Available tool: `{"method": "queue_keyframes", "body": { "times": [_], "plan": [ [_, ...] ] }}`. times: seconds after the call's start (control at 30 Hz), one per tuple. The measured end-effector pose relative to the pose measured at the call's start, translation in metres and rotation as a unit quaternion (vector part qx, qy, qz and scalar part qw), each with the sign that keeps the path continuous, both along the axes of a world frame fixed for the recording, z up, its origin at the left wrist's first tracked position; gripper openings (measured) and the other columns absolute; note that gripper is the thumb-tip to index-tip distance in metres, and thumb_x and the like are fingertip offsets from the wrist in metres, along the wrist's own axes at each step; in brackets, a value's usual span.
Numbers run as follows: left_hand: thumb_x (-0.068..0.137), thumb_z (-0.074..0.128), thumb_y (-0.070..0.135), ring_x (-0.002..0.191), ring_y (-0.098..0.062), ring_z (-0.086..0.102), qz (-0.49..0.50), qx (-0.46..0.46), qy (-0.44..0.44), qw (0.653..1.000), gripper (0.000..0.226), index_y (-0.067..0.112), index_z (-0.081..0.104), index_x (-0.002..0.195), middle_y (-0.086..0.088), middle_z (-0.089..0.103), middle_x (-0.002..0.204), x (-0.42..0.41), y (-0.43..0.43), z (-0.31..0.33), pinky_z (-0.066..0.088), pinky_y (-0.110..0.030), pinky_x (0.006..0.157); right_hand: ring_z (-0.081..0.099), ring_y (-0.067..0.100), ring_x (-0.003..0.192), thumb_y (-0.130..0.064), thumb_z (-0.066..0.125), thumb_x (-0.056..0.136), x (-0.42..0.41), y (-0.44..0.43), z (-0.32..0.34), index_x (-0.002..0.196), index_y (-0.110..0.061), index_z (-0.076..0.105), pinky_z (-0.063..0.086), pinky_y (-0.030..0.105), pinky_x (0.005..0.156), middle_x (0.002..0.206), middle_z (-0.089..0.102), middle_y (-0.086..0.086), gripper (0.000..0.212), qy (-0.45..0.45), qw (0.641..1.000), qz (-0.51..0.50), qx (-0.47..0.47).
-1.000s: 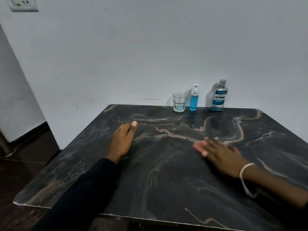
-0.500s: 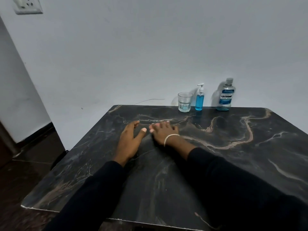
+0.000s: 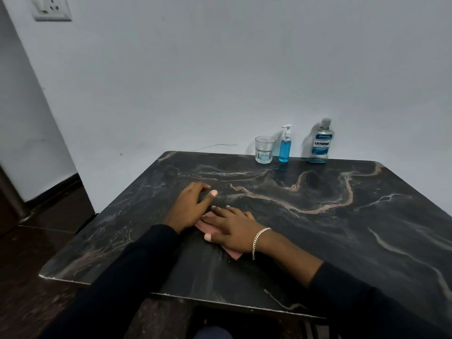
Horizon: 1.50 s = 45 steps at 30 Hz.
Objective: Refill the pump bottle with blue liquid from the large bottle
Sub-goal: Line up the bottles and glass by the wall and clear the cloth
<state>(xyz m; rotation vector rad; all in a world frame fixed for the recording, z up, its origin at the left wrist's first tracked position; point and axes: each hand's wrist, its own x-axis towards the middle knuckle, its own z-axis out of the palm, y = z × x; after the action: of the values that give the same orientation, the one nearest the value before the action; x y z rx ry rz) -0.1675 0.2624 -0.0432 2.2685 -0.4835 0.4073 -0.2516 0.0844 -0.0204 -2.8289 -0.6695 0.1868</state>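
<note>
A small pump bottle with blue liquid stands at the table's far edge against the wall. To its right stands the large clear bottle with a blue label, holding only a little blue liquid at the bottom. Both hands are far from them, near the front left of the dark marble table. My left hand rests flat on the tabletop with fingers spread. My right hand presses flat on a pink cloth, which it mostly covers.
A clear drinking glass stands just left of the pump bottle. A white wall rises right behind the table's far edge, with a socket at top left. Dark floor lies to the left of the table.
My right hand has slid the pink cloth from the table's middle right to the left, then back toward me, beside my left hand. The left hand has barely moved.
</note>
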Motion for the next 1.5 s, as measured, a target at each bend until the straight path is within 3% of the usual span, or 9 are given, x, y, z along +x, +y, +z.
{"method": "queue_keyframes", "body": {
  "times": [0.23, 0.4, 0.5, 0.6, 0.83, 1.03, 1.13, 1.37, 1.5],
  "plan": [
    [0.078, 0.051, 0.081, 0.095, -0.002, 0.061, -0.055, 0.069, 0.05, 0.995, 0.07, 0.027, 0.067, 0.119, 0.011, 0.064, 0.106, -0.032, -0.009, 0.013, 0.046, -0.018, 0.081, 0.045, 0.029, 0.128, -0.067, 0.069, 0.078, -0.032, -0.044, 0.017, 0.152, -0.03, 0.037, 0.042, 0.042, 0.105, 0.135, 0.048, 0.009, 0.089, -0.001, 0.988, -0.134, 0.08],
    [0.073, 0.073, 0.071, 0.096, -0.006, 0.06, -0.079, 0.149, 0.097, 0.981, 0.074, 0.024, 0.064, 0.13, 0.007, 0.058, 0.11, -0.043, -0.012, 0.029, 0.044, -0.014, 0.081, 0.069, 0.021, 0.093, -0.036, 0.083, 0.077, -0.039, -0.047, 0.029, 0.111, -0.011, 0.073, 0.056, 0.034, 0.083, 0.105, 0.074, 0.008, 0.044, 0.051, 0.965, -0.215, 0.144],
    [0.079, 0.082, 0.056, 0.091, -0.012, 0.057, -0.038, 0.194, 0.088, 0.976, 0.065, 0.017, 0.062, 0.127, 0.002, 0.055, 0.104, -0.044, -0.012, 0.035, 0.044, -0.024, 0.079, 0.063, 0.015, 0.051, -0.019, 0.081, 0.076, -0.035, -0.043, 0.031, 0.087, -0.003, 0.076, 0.056, 0.029, 0.053, 0.069, 0.072, 0.007, 0.02, 0.082, 0.946, -0.254, 0.184],
    [0.078, 0.084, 0.054, 0.092, -0.016, 0.058, 0.029, 0.225, 0.14, 0.964, 0.057, 0.015, 0.063, 0.112, 0.002, 0.059, 0.097, -0.041, -0.011, 0.044, 0.045, -0.03, 0.077, 0.057, 0.015, 0.037, -0.007, 0.077, 0.079, -0.025, -0.039, 0.032, 0.079, 0.005, 0.073, 0.051, 0.025, 0.045, 0.053, 0.065, 0.008, 0.013, 0.123, 0.922, -0.278, 0.24],
    [0.085, 0.083, 0.024, 0.073, -0.02, 0.056, 0.041, 0.258, 0.238, 0.935, 0.025, 0.007, 0.065, 0.077, -0.007, 0.063, 0.078, -0.007, -0.017, 0.058, 0.041, -0.027, 0.066, 0.056, 0.017, 0.033, 0.008, 0.071, 0.08, 0.019, -0.039, 0.034, 0.07, 0.008, 0.065, 0.053, 0.026, 0.039, 0.044, 0.06, 0.011, 0.011, 0.171, 0.891, -0.281, 0.313],
    [0.097, 0.066, 0.025, 0.083, -0.021, 0.056, 0.039, 0.31, 0.185, 0.932, 0.017, 0.013, 0.055, 0.093, -0.003, 0.059, 0.091, 0.084, -0.037, 0.069, 0.039, -0.028, 0.065, 0.056, 0.017, 0.033, 0.002, 0.072, 0.082, 0.108, -0.049, 0.036, 0.08, 0.012, 0.069, 0.052, 0.026, 0.038, 0.053, 0.063, 0.015, 0.01, 0.162, 0.892, -0.275, 0.321],
    [0.097, 0.066, 0.023, 0.099, -0.023, 0.056, 0.027, 0.288, 0.147, 0.946, 0.021, 0.011, 0.056, 0.111, -0.004, 0.058, 0.107, 0.136, -0.048, 0.074, 0.042, -0.03, 0.082, 0.06, 0.023, 0.039, -0.003, 0.07, 0.085, 0.157, -0.056, 0.035, 0.078, 0.011, 0.068, 0.053, 0.028, 0.04, 0.058, 0.066, 0.02, 0.015, 0.165, 0.88, -0.285, 0.343],
    [0.082, 0.075, 0.007, 0.082, -0.02, 0.056, -0.03, 0.211, 0.139, 0.967, 0.033, 0.018, 0.051, 0.1, 0.004, 0.057, 0.087, 0.224, -0.081, 0.089, 0.044, -0.034, 0.068, 0.066, 0.033, 0.043, 0.006, 0.054, 0.09, 0.23, -0.061, 0.018, 0.079, 0.015, 0.059, 0.053, 0.028, 0.037, 0.058, 0.062, 0.026, 0.015, 0.213, 0.774, -0.358, 0.477],
    [0.079, 0.065, -0.002, 0.088, -0.027, 0.061, -0.027, 0.225, 0.099, 0.969, 0.03, 0.022, 0.05, 0.09, 0.004, 0.058, 0.086, 0.263, -0.105, 0.1, 0.049, -0.042, 0.078, 0.068, 0.04, 0.052, 0.009, 0.061, 0.088, 0.264, -0.059, 0.018, 0.102, 0.02, 0.056, 0.055, 0.03, 0.04, 0.092, 0.065, 0.036, 0.019, 0.211, 0.724, -0.381, 0.535]
  ]
}}
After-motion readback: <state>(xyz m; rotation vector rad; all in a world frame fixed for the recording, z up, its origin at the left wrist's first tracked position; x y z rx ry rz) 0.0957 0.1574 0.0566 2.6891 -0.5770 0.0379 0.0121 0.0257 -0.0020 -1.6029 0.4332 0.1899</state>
